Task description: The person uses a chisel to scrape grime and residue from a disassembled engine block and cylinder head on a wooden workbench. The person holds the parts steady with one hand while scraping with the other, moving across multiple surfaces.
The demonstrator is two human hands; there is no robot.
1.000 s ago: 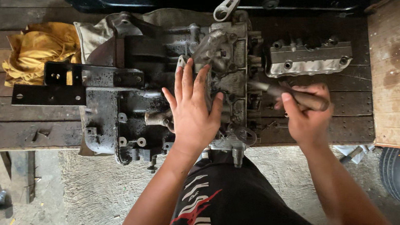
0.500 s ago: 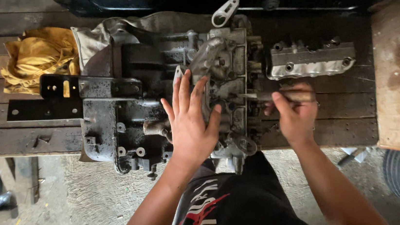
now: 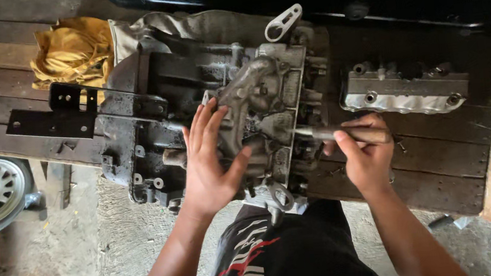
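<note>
A dark plank desk (image 3: 451, 160) stands over a concrete floor, carrying a greasy engine (image 3: 219, 110). Your left hand (image 3: 209, 165) lies flat on the engine, fingers spread wide. Right of the engine, your right hand (image 3: 367, 156) has its fingers wrapped around a tool (image 3: 341, 133) whose tip meets the engine's side. A silver cover (image 3: 403, 93) lies further right; a yellow rag (image 3: 72, 49) sits left of the engine.
</note>
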